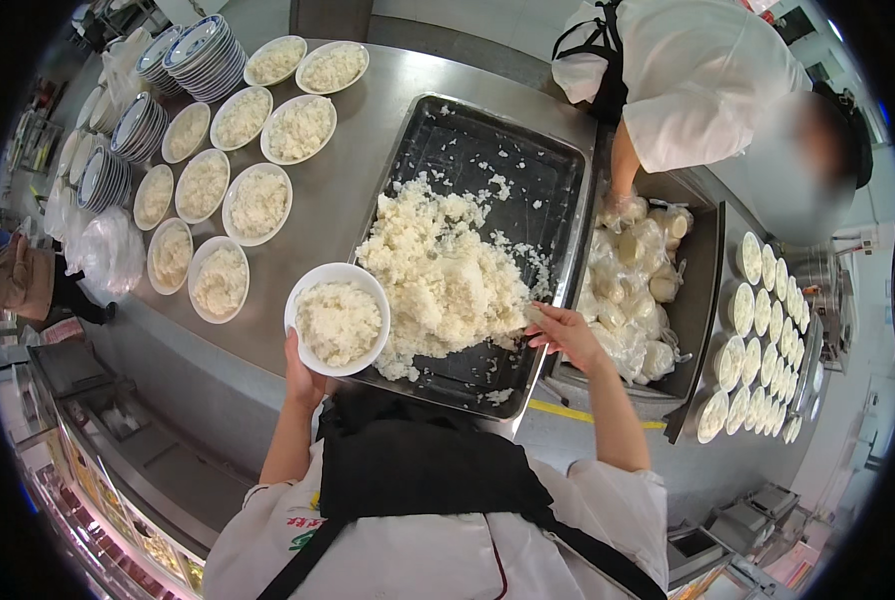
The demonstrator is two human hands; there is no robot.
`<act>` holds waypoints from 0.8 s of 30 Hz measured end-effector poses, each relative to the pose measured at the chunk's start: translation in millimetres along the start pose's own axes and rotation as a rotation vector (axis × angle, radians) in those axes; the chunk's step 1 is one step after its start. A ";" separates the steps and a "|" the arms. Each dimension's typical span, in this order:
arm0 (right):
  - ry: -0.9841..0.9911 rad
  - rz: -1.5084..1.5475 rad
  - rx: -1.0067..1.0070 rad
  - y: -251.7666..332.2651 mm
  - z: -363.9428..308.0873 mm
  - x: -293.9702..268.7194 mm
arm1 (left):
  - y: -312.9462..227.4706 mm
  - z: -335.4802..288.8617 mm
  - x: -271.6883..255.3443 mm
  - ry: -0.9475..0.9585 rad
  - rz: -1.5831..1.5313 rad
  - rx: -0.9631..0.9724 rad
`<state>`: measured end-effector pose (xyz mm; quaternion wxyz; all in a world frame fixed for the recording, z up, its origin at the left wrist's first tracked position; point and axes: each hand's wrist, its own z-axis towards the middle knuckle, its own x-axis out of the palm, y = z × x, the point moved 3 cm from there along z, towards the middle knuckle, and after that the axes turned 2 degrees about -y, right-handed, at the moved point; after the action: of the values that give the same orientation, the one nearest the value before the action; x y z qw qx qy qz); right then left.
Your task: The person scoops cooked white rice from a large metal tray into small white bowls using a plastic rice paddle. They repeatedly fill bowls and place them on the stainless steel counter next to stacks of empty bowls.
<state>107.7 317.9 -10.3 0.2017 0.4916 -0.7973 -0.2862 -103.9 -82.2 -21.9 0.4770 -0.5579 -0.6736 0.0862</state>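
Observation:
My left hand (306, 378) grips a white bowl (318, 275) at its near left side. A mound of cooked rice (339, 324) fills the bowl, which is above the near left corner of a dark metal tray (553, 175). A large heap of loose white rice (443, 275) lies in the tray, with scattered clumps around it. At the heap's right edge, my right hand (563, 332) has its fingers closed round something pale, perhaps a handle. The far end of that thing cannot be made out against the rice.
Several rice-filled bowls (258, 203) stand on the steel table (368, 120) at left, beside stacked blue-rimmed dishes (206, 60). Right of the tray, a co-worker's hand (623, 207) reaches into a bin of plastic-wrapped pale items (623, 290). Rows of filled dishes (743, 310) stand farther right.

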 end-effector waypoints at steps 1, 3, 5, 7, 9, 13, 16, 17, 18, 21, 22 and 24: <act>0.003 0.054 -0.019 -5.0 0.5 6.3 | -0.1 0.1 5.1 0.031 0.028 0.002; 0.023 0.129 -0.084 -18.4 4.2 10.5 | 1.7 -1.2 15.0 0.005 0.066 -0.005; 0.003 0.164 -0.138 -23.9 -4.3 11.2 | 3.1 -1.1 19.5 0.028 0.089 -0.003; -0.070 0.180 -0.181 -28.7 -12.2 11.1 | 2.1 -3.5 37.4 -0.007 0.093 -0.052; -0.171 0.124 -0.252 -25.3 -22.5 14.6 | 4.4 3.0 34.9 0.039 0.061 -0.051; -0.259 0.101 -0.332 -12.7 -41.0 27.4 | 30.0 23.3 20.5 0.098 0.050 -0.038; -0.235 0.167 -0.355 -5.5 -53.5 36.4 | 29.6 19.6 41.2 0.118 0.119 0.006; -0.230 0.178 -0.376 -2.5 -58.0 42.4 | 30.9 19.8 43.0 0.135 0.119 0.004; -0.225 0.189 -0.397 1.4 -62.1 48.8 | 32.4 19.2 44.7 0.142 0.118 -0.013; -0.218 0.159 -0.512 9.8 -72.5 73.0 | 35.7 18.3 55.1 0.172 0.134 -0.044; -0.219 0.152 -0.555 11.9 -75.3 83.9 | 36.6 18.6 59.9 0.185 0.150 -0.041; -0.292 -0.008 -0.665 19.4 -80.9 108.8 | 39.9 18.5 70.0 0.206 0.179 -0.036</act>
<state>96.1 206.0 67.9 0.2335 0.3564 -0.6790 -0.5978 -85.5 -1.7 -19.4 0.5241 -0.6300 -0.5701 0.0583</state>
